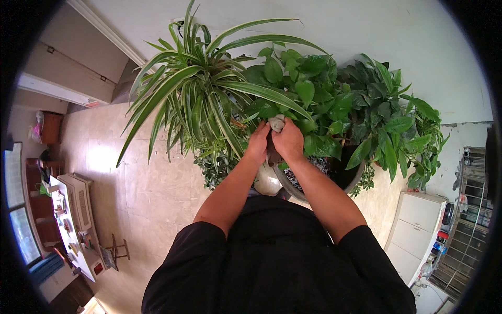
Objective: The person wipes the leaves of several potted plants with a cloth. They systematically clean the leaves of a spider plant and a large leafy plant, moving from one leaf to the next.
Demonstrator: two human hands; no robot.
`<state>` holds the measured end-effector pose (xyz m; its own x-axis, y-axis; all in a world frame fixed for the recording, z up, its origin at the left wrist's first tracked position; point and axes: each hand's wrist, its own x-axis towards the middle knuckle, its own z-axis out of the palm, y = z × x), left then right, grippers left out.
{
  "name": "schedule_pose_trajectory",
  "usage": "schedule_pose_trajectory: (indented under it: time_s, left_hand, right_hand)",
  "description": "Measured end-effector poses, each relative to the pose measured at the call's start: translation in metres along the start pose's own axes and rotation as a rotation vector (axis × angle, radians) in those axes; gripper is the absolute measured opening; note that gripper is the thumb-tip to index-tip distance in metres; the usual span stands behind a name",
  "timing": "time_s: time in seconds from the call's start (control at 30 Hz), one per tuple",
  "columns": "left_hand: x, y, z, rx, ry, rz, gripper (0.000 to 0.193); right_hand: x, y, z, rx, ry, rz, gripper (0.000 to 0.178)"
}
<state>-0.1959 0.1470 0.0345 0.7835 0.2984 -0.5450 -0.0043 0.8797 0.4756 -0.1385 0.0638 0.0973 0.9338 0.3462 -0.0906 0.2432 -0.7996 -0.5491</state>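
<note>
Looks down past a black shirt (272,251) to a white wall (397,31) and a pale tiled floor (151,199). Reaches with both arms into a row of plants set along the wall: next to a spider plant (201,78) on the left, in front of a leafy plant (308,89) in the middle, just beyond the near rim of a wide pot (288,186). Shows dark soil and pale bits inside the pot, and a pale rounded thing (267,183) just left of it, too covered to name.

Brings left hand (258,140) and right hand (288,140) together over the plants. Curls the fingers of both close around a small grey wad (277,123), perhaps cloth, its top bulging out between them; cannot tell how tight the hold is.

Counts as done, by the look of it: wad picked up and gathered between both hands. Counts as not yet done: wad unfolded, or set down. Gives no sure sign of any leaf already handled, so cannot be judged further along than this
</note>
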Motion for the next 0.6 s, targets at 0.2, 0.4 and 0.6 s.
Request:
schedule_pose_trajectory:
  time_s: [0.2,0.4,0.6]
  left_hand:
    - [-0.004,0.010,-0.001,0.055,-0.001,-0.080,0.061]
    - [-0.010,0.008,-0.002,-0.072,-0.178,-0.039,0.059]
    - [-0.015,0.008,0.003,0.065,-0.088,-0.012,0.059]
  right_hand:
    - [0.002,0.010,-0.008,0.031,0.055,-0.099,0.034]
    - [-0.010,-0.007,-0.015,0.016,-0.004,-0.261,0.032]
    - [0.003,0.008,-0.011,-0.021,0.027,-0.088,0.031]
